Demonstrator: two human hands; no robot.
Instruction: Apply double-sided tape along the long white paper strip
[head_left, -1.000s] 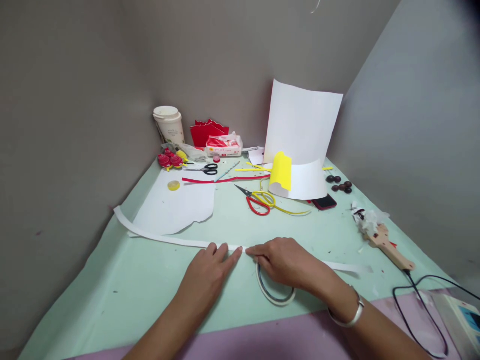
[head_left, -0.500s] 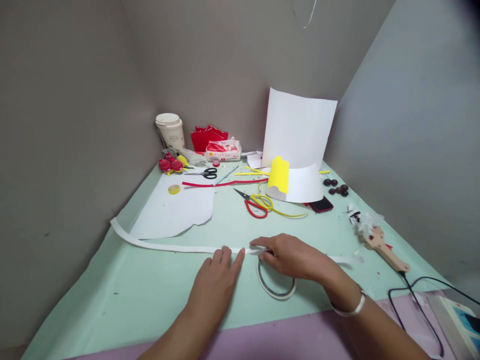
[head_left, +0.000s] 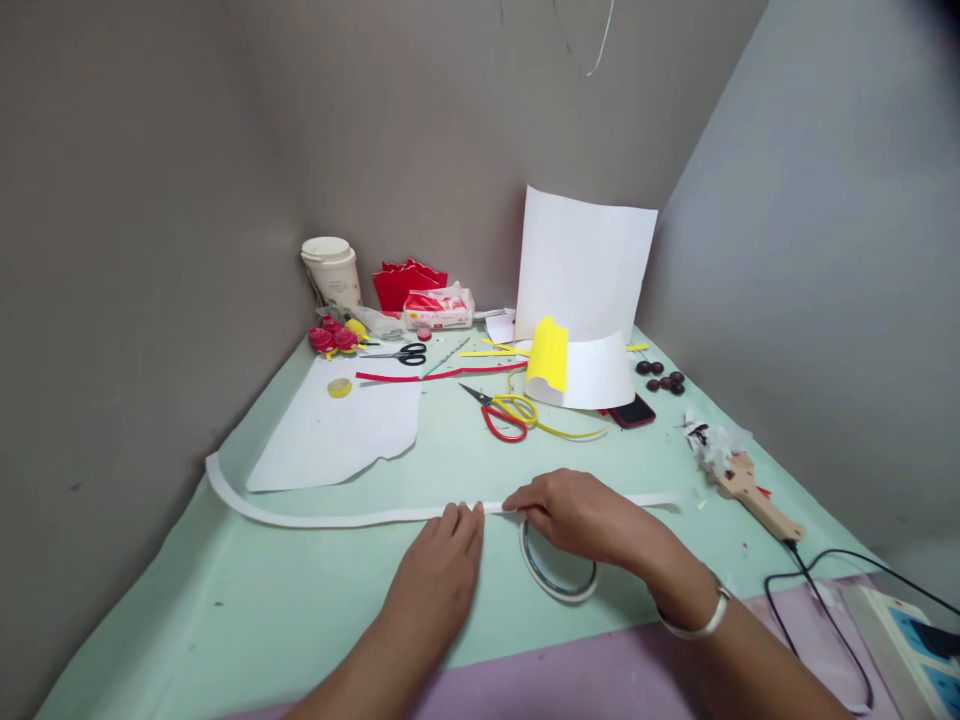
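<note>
A long white paper strip (head_left: 330,521) runs across the mat, curling up at its left end. My left hand (head_left: 439,560) lies flat with its fingertips on the strip. Just to the right, my right hand (head_left: 574,510) has thumb and forefinger pinched together at the strip; its other fingers are curled and partly hidden. Under that hand is a roll of white tape (head_left: 561,592), its upper edge covered by the fingers. Whether tape lies along the strip I cannot tell.
Beyond my hands lie red-and-yellow-handled scissors (head_left: 504,415), a white sheet (head_left: 345,430) and black scissors (head_left: 411,354). A yellow paper roll (head_left: 547,357) rests before a standing white sheet (head_left: 585,265). A corded glue gun (head_left: 757,497) and power strip (head_left: 900,640) are right.
My right forefinger has come down from its raised, pointing position to a pinch at the strip. My left fingers have drawn closer together. The whole view has shifted slightly.
</note>
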